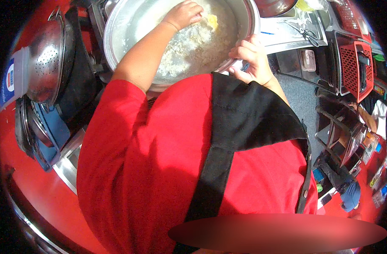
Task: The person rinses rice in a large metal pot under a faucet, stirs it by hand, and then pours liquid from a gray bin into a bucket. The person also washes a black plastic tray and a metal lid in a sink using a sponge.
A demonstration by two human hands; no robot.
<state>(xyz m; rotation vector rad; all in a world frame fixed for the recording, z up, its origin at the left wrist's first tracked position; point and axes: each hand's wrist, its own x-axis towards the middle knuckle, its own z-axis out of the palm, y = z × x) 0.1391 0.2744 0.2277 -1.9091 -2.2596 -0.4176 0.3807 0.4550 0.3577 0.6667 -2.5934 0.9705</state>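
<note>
A wide metal pot [112, 41] stands before me, with pale, wet, grainy food [174, 60] spread over its bottom. My left hand [185, 14] reaches into it with curled fingers. At those fingertips is a soft yellow piece [212, 21], too unclear to name further; the fingers appear closed on its near end. My right hand [252, 57] grips the pot's near-right rim, fingers over the edge and thumb below. Sunlight and shadow cross the contents.
Left of me stand a metal colander [45, 60] and a plastic container [17, 76] bearing writing. Scissors [307, 35] lie on a metal tray [295, 44] at right. Further right are a red plastic basket [355, 70], metal shelving [333, 127] and another person [350, 192].
</note>
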